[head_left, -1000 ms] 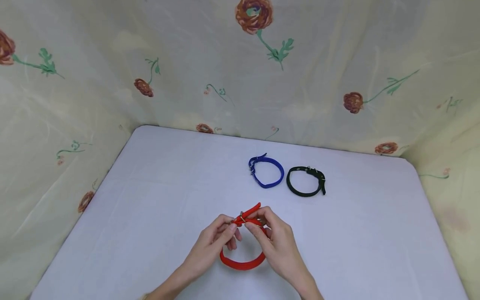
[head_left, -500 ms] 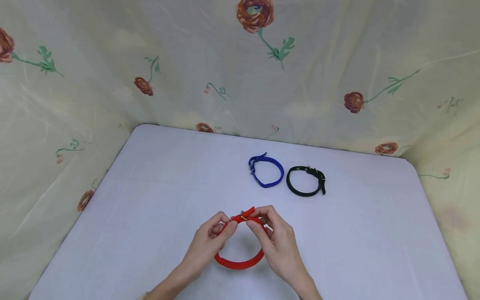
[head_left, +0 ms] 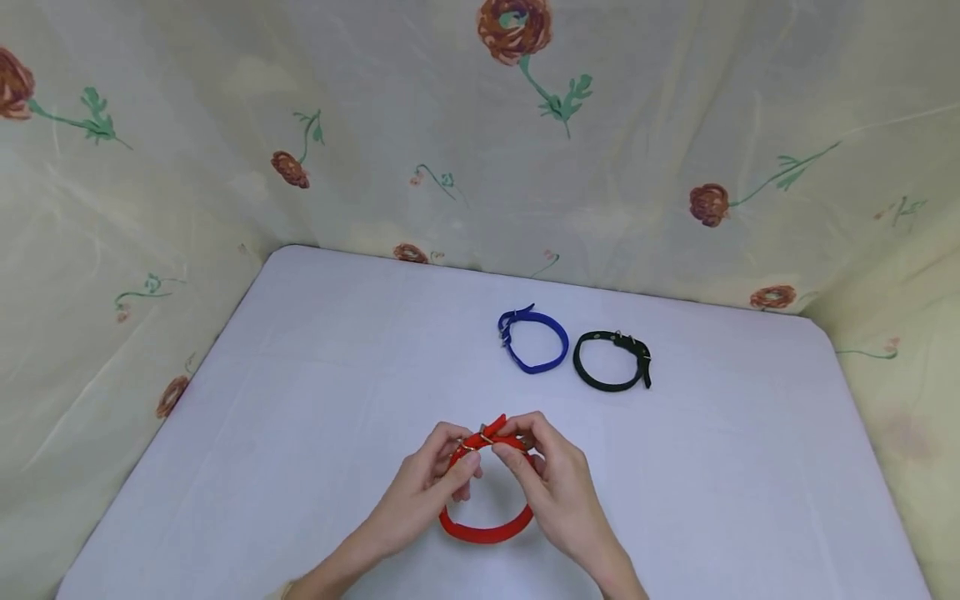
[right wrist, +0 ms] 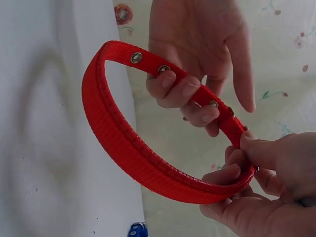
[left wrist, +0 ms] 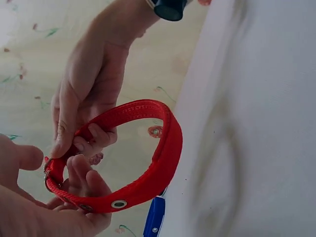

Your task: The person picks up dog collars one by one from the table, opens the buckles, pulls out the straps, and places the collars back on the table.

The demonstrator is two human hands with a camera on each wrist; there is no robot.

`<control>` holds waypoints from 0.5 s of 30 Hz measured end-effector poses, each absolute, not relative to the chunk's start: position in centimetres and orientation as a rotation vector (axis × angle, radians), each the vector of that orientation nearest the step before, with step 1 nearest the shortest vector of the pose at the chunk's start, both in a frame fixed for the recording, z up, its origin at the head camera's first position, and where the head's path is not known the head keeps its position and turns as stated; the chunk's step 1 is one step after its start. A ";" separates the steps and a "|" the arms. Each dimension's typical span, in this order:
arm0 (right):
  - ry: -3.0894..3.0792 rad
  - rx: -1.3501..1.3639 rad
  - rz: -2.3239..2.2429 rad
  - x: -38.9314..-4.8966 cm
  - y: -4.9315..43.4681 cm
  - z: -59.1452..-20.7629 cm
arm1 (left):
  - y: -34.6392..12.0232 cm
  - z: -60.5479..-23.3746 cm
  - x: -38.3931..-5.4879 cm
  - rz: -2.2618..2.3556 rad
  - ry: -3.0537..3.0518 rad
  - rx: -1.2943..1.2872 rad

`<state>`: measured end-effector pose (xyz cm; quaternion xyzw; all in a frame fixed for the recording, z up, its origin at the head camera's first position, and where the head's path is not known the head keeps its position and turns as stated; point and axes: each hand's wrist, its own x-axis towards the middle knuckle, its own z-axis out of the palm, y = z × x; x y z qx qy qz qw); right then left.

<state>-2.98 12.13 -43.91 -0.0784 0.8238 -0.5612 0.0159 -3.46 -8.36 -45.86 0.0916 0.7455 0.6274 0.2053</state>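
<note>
A red dog collar [head_left: 486, 533], closed into a loop, is held up over the table between both hands. The right hand [head_left: 558, 492] pinches it by the metal buckle, where the short strap end sticks up. On the other side, the left hand [head_left: 423, 483] holds the strap near a metal ring. In the right wrist view, the left hand's fingers [right wrist: 190, 89] curl over the strap with the metal eyelets, while its thumb stands apart. The left wrist view shows the collar's wide padded band [left wrist: 170, 153] hanging toward the table.
Farther back on the white table [head_left: 315, 375] lie a blue collar [head_left: 566, 346] and, to its right, a black collar [head_left: 632, 343], both buckled into loops. A flower-printed curtain [head_left: 600, 167] surrounds the table's back and sides.
The red strap's free end sticks out less beyond the buckle than a second ago. The left hand slid left along the strap, then came back right. The right hand stayed nearly in place.
</note>
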 end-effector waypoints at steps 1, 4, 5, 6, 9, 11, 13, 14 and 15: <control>2.566 -0.245 -1.740 -3.0 12.1 -43.9 | -8.4 -45.8 -3.5 1.751 2.073 0.261; 2.568 -0.250 -1.734 -3.0 12.0 -43.8 | -8.4 -45.5 -3.5 1.758 2.079 0.210; 2.571 -0.251 -1.735 -3.0 12.0 -43.8 | -8.4 -45.4 -3.5 1.763 2.087 0.175; 2.575 -0.251 -1.739 -3.0 12.0 -43.8 | -8.3 -45.4 -3.5 1.771 2.093 0.134; 2.589 -0.263 -1.756 -2.9 12.0 -43.8 | -8.3 -45.3 -3.5 1.785 2.111 0.036; 2.597 -0.264 -1.766 -2.9 12.0 -43.8 | -8.3 -45.3 -3.5 1.789 2.112 0.002; 2.592 -0.267 -1.772 -2.9 12.1 -43.8 | -8.3 -45.3 -3.4 1.775 2.117 -0.005; 2.590 -0.269 -1.771 -2.8 12.1 -43.8 | -8.3 -45.4 -3.4 1.761 2.124 0.004; 2.587 -0.270 -1.768 -2.8 12.1 -43.8 | -8.3 -45.4 -3.4 1.736 2.144 0.033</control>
